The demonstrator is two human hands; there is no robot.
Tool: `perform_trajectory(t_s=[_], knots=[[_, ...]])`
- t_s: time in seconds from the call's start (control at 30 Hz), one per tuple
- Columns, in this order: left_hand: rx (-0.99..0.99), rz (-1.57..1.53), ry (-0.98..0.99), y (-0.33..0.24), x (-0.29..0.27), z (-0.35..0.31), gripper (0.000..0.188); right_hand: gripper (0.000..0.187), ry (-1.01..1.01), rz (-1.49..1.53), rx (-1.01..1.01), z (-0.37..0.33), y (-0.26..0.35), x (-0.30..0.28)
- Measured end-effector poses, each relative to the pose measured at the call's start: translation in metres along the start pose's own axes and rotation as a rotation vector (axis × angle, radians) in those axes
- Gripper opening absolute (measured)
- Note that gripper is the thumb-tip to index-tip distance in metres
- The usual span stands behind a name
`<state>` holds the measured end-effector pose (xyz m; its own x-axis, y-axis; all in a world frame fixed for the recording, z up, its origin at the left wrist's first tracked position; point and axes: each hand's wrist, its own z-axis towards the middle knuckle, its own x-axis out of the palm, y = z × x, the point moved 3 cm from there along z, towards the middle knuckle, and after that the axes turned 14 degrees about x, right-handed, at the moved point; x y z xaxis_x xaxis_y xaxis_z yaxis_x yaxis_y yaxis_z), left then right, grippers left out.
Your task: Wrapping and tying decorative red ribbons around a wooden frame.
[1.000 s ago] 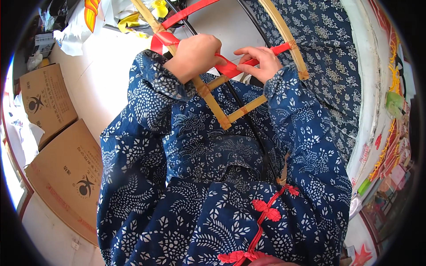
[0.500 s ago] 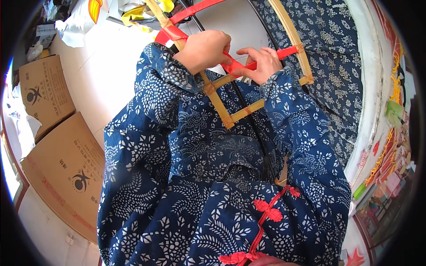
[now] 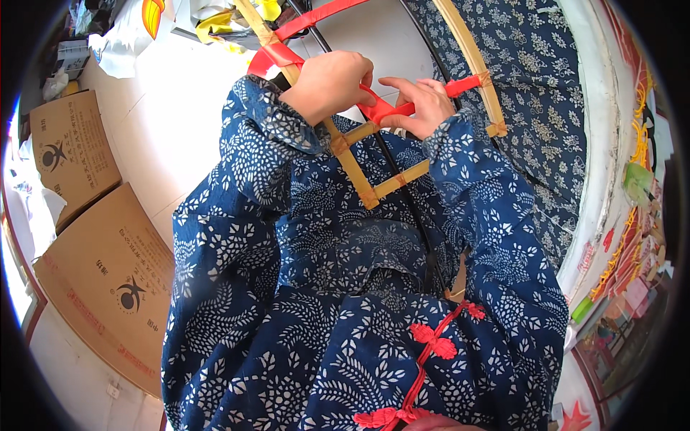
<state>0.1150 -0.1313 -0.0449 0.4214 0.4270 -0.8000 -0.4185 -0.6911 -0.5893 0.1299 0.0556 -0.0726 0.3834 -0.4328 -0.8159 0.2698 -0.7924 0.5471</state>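
Note:
A bamboo frame [image 3: 352, 172] of pale strips, lashed at its corners, lies tilted across my lap. Its crossbars are partly wrapped in red ribbon [image 3: 377, 111]. My left hand [image 3: 330, 85] reaches over the left rail, its fingers pinched on the ribbon at the middle of a crossbar; the fingertips are partly hidden. On the same bar my right hand [image 3: 425, 106] presses its thumb against the ribbon, index finger raised, other fingers curled behind. A red loop [image 3: 264, 63] with a white middle hangs by the left rail, beside my left wrist.
A thin black rod [image 3: 392, 154] runs lengthwise under the frame. Two cardboard boxes [image 3: 108, 287] stand on the floor at left. Patterned blue cloth [image 3: 532, 108] covers the surface at right, bounded by a white edge [image 3: 586, 144]. Yellow and white scraps [image 3: 215, 27] lie at the far side.
My right index finger has lifted slightly and moved a little to the left. The left hand and the frame stay almost where they were.

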Motion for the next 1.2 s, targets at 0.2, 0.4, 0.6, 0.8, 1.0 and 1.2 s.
perform_trajectory(t_s=[0.2, 0.4, 0.6, 0.8, 1.0, 1.2], knots=[[0.006, 0.1, -0.036, -0.002, -0.005, 0.001, 0.026, 0.047, 0.129, -0.022, 0.191, 0.007, 0.012, -0.001], [0.274, 0.359, -0.261, 0.005, 0.006, 0.008, 0.017, 0.027, -0.038, 0.247, 0.22, 0.004, 0.012, -0.003], [0.246, 0.463, -0.226, 0.008, 0.01, 0.013, 0.017, 0.019, -0.006, 0.145, -0.116, -0.009, 0.023, -0.015], [0.253, 0.315, -0.44, -0.006, -0.011, 0.0, 0.021, 0.018, 0.05, -0.025, -0.111, -0.011, 0.021, -0.01], [0.196, 0.018, -0.75, -0.013, -0.034, -0.055, 0.019, 0.029, 0.207, -0.209, -0.039, 0.007, 0.029, 0.005], [-0.221, -0.414, -0.988, 0.006, 0.018, -0.118, 0.014, 0.037, -0.13, 0.321, 0.115, 0.008, 0.01, -0.018]])
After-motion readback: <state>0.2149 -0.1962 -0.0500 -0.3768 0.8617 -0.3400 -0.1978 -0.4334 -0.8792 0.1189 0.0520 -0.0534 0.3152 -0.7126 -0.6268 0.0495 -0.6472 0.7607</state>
